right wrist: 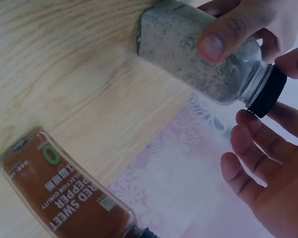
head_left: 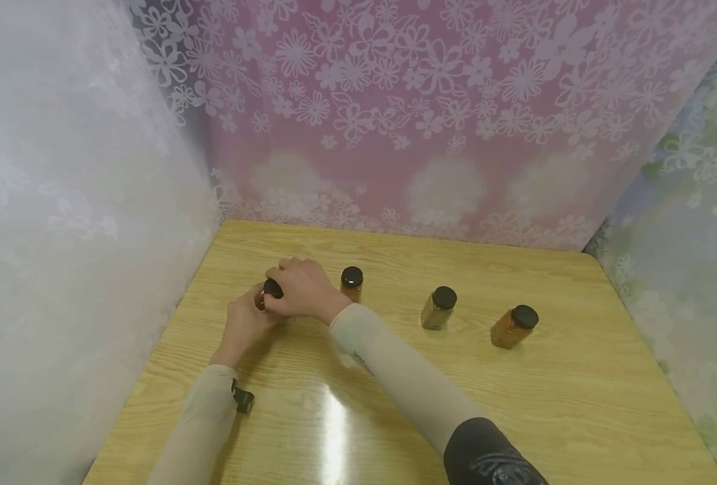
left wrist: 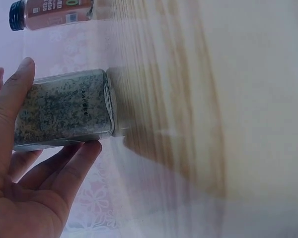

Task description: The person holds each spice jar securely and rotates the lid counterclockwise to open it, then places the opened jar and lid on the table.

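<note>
A clear glass seasoning bottle (left wrist: pixel 64 109) with pale, green-flecked contents stands at the table's left. My left hand (head_left: pixel 246 322) grips its body, thumb on one side and fingers on the other. At the top, my right hand (head_left: pixel 303 288) pinches the black cap (right wrist: pixel 269 91) between thumb and fingers, the other fingers spread beside it in the right wrist view. The cap sits on the bottle's neck. Close to the right hand stands a red sweet pepper bottle (right wrist: pixel 64 188), its lower part hidden behind the wrist in the head view.
Two more black-capped bottles stand farther right, one with greenish-brown contents (head_left: pixel 437 310) and one orange-brown (head_left: pixel 511 329). The wooden table (head_left: pixel 394 411) meets a pink floral curtain (head_left: pixel 394 135) at the back, with pale curtains at both sides.
</note>
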Demonstrator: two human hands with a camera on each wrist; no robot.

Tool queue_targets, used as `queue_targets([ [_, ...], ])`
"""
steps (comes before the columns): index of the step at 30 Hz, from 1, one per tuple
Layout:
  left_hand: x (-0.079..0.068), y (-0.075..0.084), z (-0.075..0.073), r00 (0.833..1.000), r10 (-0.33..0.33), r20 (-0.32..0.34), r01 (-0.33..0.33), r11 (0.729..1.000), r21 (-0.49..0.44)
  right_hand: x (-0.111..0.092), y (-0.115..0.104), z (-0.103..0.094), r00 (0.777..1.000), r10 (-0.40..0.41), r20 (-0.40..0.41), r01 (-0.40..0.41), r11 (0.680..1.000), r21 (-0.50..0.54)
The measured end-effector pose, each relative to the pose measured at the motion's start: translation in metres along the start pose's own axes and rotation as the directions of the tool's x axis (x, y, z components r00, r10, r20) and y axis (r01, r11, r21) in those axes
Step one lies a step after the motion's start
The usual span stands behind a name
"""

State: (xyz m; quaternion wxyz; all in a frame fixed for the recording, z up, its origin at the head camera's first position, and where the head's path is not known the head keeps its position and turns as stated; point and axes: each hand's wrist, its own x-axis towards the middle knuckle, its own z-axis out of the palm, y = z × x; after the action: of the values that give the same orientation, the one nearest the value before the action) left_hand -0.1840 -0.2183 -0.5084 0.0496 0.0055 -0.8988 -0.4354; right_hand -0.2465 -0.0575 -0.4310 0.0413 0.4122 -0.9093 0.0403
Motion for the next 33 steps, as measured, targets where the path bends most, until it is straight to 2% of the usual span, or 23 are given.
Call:
queue_targets([
  [2,0.0,-0.001,0.0,1.0,0.029,-0.012,-0.029,0.999,0.019,0.0,-0.001,-0.001,1.0,-0.011,-0.003,0.011,1.0,-0.026],
  [5,0.001,0.0,0.001,0.997,0.069,-0.025,-0.067,0.995,0.067,-0.001,-0.002,-0.003,1.0,0.015,0.003,-0.015,0.999,-0.035],
  [10,0.001,0.002,0.0,1.0,0.013,-0.012,-0.012,0.999,0.033,-0.001,-0.003,-0.005,0.999,0.045,0.029,-0.045,0.999,0.005],
  [14,-0.001,0.003,-0.001,1.0,-0.018,0.001,0.018,1.0,-0.007,0.0,-0.002,-0.008,0.999,-0.006,0.044,0.004,1.0,0.027],
  [18,-0.001,0.001,-0.001,1.0,-0.011,0.009,0.011,1.0,0.001,0.002,-0.001,-0.009,0.996,-0.057,0.073,0.054,0.998,0.039],
  [22,-0.001,0.0,-0.001,1.0,0.012,0.013,-0.012,1.0,0.005,0.002,-0.002,-0.01,0.993,-0.073,0.092,0.07,0.997,0.042],
  [25,0.0,0.0,-0.001,0.999,0.054,0.003,-0.054,0.998,0.035,0.002,-0.004,-0.011,0.995,-0.051,0.084,0.05,0.999,0.012],
  [28,0.001,0.0,0.0,0.998,0.066,-0.011,-0.066,0.996,0.06,0.002,-0.005,-0.012,0.997,-0.012,0.082,0.015,0.999,-0.028],
  [33,0.0,0.0,0.0,1.0,0.021,-0.006,-0.021,0.999,0.028,0.003,-0.005,-0.011,0.994,0.003,0.111,0.003,0.998,-0.058],
])
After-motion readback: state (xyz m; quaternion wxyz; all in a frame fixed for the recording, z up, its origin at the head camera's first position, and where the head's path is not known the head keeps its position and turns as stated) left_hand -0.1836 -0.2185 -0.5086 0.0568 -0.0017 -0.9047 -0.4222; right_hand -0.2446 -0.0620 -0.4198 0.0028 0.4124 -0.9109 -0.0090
